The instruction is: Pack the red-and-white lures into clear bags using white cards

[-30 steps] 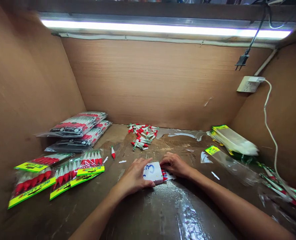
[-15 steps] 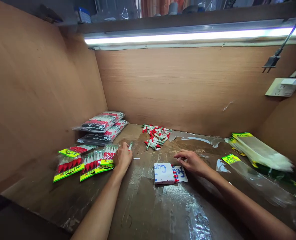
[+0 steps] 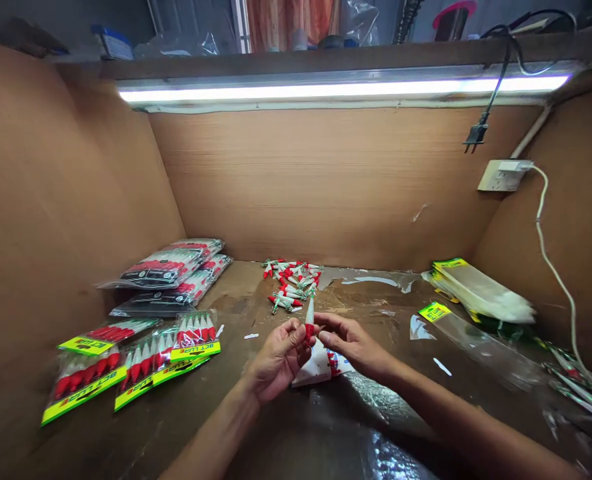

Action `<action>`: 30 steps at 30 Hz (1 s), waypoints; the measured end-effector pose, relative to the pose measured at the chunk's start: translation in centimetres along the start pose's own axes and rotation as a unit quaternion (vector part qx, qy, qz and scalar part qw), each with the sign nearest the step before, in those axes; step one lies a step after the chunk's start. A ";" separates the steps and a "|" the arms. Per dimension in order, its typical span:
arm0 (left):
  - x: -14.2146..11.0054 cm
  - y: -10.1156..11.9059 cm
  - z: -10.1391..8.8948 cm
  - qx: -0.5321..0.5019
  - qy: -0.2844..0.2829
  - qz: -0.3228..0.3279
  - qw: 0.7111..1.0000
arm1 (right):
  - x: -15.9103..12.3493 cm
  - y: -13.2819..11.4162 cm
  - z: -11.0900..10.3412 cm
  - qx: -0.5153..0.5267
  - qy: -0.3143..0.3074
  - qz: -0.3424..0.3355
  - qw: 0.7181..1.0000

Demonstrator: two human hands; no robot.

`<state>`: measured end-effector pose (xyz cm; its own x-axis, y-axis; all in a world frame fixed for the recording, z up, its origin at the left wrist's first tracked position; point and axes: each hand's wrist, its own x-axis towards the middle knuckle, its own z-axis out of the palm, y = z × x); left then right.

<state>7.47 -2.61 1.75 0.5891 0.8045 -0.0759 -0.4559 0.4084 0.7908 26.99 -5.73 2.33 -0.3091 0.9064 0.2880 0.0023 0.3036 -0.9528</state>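
Note:
My left hand (image 3: pixel 281 357) pinches the red end of a white-and-red fishing lure (image 3: pixel 310 316), holding it upright with its green tip up. My right hand (image 3: pixel 351 340) is close beside the lure, fingers slightly apart and curved toward it; whether they touch it I cannot tell. Beneath both hands lies a folded white card (image 3: pixel 316 367) with blue writing, a red strip showing at its right part. My hands partly cover it. Behind them, a loose pile of similar lures (image 3: pixel 293 283) rests near the back wall.
On the left are packed lure bags with yellow-green headers (image 3: pixel 149 383) and a stack of dark-labelled packs (image 3: pixel 171 273). At right lie a single clear bag (image 3: pixel 476 340), a pile of bags (image 3: pixel 483 290) and more lures (image 3: pixel 576 383). A plug (image 3: pixel 475 135) dangles above.
My left hand has moved right from the packed bags to above the card, bringing a lure. My right hand has shifted toward it. The camera view has turned right.

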 end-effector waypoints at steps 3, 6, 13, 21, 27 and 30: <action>0.0 -1.2 0.4 -0.017 -0.032 -0.007 0.999 | -0.5 -0.4 1.1 0.023 0.011 -0.002 1.000; 0.3 -1.6 0.3 0.001 -0.027 0.010 1.000 | -0.6 -0.1 1.4 0.053 0.027 0.035 0.998; 0.5 -1.4 0.1 0.025 -0.032 0.024 0.999 | -0.4 0.9 1.2 0.096 0.045 0.073 0.992; 0.3 -0.8 0.1 -0.012 -0.007 -0.035 0.999 | -0.2 1.7 0.9 0.187 0.016 0.107 0.976; 0.3 -1.1 -0.2 -0.030 -0.010 -0.060 0.998 | -0.4 2.2 1.3 0.205 0.033 0.116 0.971; 0.5 -1.3 -0.3 0.020 -0.011 -0.052 0.998 | -0.3 2.4 1.5 0.190 0.058 0.110 0.974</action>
<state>8.17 -2.59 0.49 0.6461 0.7493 -0.1453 -0.3659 0.4711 0.8026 25.69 -5.77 -0.15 -0.2318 0.9708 0.0619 -0.3019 -0.0113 -0.9533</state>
